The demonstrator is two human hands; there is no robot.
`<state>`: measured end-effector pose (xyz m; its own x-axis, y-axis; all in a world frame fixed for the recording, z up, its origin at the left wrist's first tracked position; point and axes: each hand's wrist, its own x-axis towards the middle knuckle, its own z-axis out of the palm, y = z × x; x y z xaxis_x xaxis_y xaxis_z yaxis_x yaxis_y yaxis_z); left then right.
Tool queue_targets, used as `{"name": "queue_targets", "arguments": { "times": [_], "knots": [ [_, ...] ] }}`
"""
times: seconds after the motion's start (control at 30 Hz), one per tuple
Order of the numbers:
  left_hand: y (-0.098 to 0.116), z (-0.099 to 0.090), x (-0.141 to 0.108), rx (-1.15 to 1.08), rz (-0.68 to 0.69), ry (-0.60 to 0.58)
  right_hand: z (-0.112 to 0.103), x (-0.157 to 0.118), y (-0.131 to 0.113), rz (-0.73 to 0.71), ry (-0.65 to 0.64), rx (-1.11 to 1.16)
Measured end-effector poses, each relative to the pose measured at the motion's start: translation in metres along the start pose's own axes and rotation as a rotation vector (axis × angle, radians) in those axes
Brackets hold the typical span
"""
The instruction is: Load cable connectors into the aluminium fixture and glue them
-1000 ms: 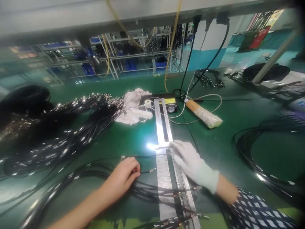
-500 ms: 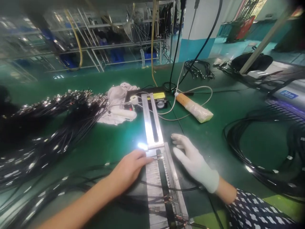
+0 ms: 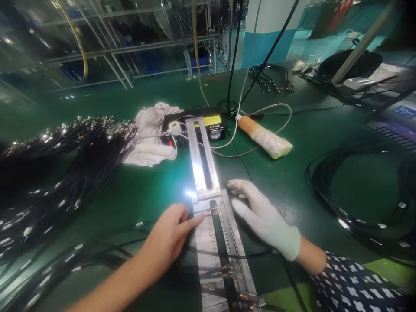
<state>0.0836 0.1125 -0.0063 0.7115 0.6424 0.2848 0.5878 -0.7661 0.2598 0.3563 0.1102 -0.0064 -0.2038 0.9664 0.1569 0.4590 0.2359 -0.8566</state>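
Note:
A long slotted metal fixture lies on the green table, running away from me, with a dark strip along its middle. My bare left hand is at its left edge, the fingers closed on a thin black cable. The cable's stripped end lies across the dark strip. Thumb and forefinger rest close to the metal; part of the grip is hidden. Several other cable ends lie across the nearer part of the fixture. To the right, my right hand, in a white glove, rests beside the fixture with fingers apart and nothing in it.
A bundle of black cables spreads on the left, beside a pale cloth. Behind the fixture stand a black control box and a plastic-wrapped wooden handle. Coiled cables lie on the right. A bright light shines near my left hand.
The view has shifted slightly, so most things sit a little further left and higher. My left thumb has drawn back a little from the cable's end. The right hand stays beside the fixture.

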Motion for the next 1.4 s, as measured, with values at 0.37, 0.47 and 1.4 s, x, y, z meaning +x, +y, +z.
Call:
{"name": "queue_targets", "arguments": {
  "times": [0.37, 0.47, 1.4],
  "knots": [
    [0.039, -0.012, -0.012, -0.139, -0.088, -0.141, 0.003, 0.000, 0.002, 0.037, 0.087, 0.112],
    [0.041, -0.028, -0.013, -0.164, -0.047, -0.185, 0.002, -0.001, 0.004, 0.048, 0.123, 0.202],
    [0.002, -0.011, -0.018, -0.190, -0.022, 0.021, 0.006, -0.001, 0.009, 0.151, 0.088, 0.264]
  ]
}}
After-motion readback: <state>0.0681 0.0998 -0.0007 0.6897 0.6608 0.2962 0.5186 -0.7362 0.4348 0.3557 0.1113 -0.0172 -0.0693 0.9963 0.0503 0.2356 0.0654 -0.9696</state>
